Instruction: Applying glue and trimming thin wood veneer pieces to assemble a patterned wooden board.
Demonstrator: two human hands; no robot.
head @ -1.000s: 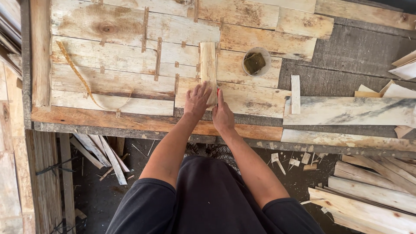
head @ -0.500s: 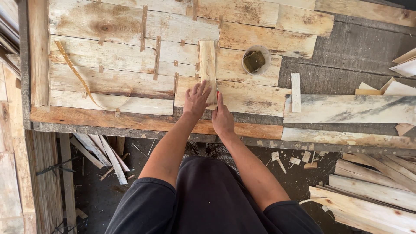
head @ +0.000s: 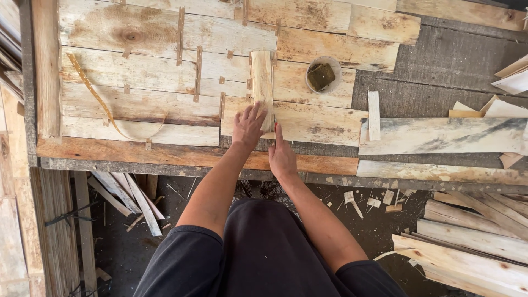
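Observation:
A narrow pale wood strip [head: 262, 82] lies lengthwise on a patchwork of thin wooden sheets [head: 148, 104] on the workbench. My left hand [head: 247, 127] rests flat on the strip's near end with its fingers spread. Just to the right, my right hand [head: 282, 158] lies on the sheet by the bench's front rail. Its index finger stretches out along the strip's right edge and the other fingers are curled. Whether anything sits under that hand is hidden.
A round clear cup [head: 323, 75] holding a dark sponge stands right of the strip. A short slat [head: 374, 114] and a long grey-streaked board [head: 440, 136] lie further right. A loose tape ribbon [head: 93, 93] curls at the left. Offcuts litter the floor [head: 467, 242].
My right hand has slid a little toward me along the strip's edge. My left hand stays pressed on the strip.

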